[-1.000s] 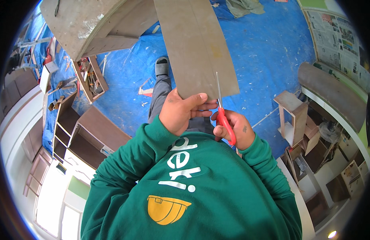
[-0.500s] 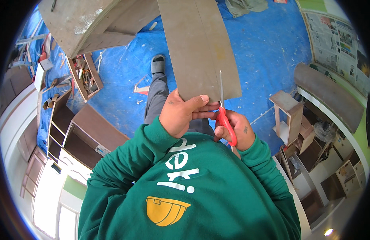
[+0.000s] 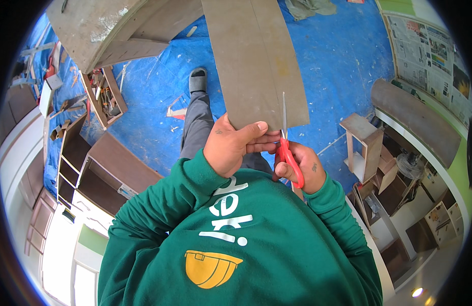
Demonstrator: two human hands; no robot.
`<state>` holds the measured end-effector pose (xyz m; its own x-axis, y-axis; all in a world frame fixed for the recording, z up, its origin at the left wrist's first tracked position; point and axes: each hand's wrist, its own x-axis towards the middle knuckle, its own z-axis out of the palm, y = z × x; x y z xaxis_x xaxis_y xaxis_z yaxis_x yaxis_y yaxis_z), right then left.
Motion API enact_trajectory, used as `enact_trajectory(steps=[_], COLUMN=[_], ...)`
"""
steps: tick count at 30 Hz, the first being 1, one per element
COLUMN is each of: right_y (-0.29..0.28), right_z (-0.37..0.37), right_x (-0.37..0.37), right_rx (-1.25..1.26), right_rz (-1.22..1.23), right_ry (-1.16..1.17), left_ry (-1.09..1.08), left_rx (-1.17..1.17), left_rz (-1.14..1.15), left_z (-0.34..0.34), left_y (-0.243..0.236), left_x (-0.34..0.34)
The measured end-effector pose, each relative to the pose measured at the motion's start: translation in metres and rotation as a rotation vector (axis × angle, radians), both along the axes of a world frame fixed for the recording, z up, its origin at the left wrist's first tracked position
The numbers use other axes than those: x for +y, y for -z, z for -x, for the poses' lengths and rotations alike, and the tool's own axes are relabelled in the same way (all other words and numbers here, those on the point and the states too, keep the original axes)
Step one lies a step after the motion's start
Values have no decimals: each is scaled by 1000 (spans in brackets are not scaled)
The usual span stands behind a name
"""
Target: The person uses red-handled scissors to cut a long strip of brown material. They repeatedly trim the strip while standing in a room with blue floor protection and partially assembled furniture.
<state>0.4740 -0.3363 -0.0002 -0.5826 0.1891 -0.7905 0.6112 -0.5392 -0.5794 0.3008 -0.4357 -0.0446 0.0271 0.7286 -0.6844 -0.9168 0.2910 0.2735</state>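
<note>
A long grey-brown sheet [image 3: 256, 61] stretches away from me, with a thin lengthwise line on its face. My left hand [image 3: 233, 143] pinches its near edge, thumb on top and fingers beneath. In my right hand [image 3: 303, 166] is a pair of scissors [image 3: 292, 162] with red handles, gripped through the loops. The metal blades point away from me along the sheet near its right side, one blade showing above the surface. Whatever the other blade touches is hidden under the sheet. The fingertips of both hands nearly meet beside the scissors' pivot.
Blue plastic sheeting [image 3: 343, 61] covers the floor. At the left lie a wooden tray of hand tools [image 3: 104, 97] and an open cabinet [image 3: 113, 168]. A large wooden panel [image 3: 93, 25] stands at the far left. On the right are a small wooden box frame [image 3: 362, 145] and a rolled brown sheet [image 3: 419, 120].
Both hands, the sheet and the scissors keep nearly the same position. The surroundings have shifted slightly left in the view.
</note>
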Motion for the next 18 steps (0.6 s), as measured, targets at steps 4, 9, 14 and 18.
enact_trajectory(steps=[4,9,14,18], right_y=[-1,-1,0,0], right_z=[3,3,4,6], right_x=[-1,-2,-2,-2], right_rx=[-10,-13,-17,-10], right_rz=[-11,0,0,-10], right_ry=[-4,14,17,8], left_ry=[-8,-4,-1,0], left_rx=[-9,-7,-6,-8], left_rz=[-2,-10,-12,-10], left_z=[0,1,2,2], left_y=[1,0,1,2], left_x=[-1,-2,-3,-4])
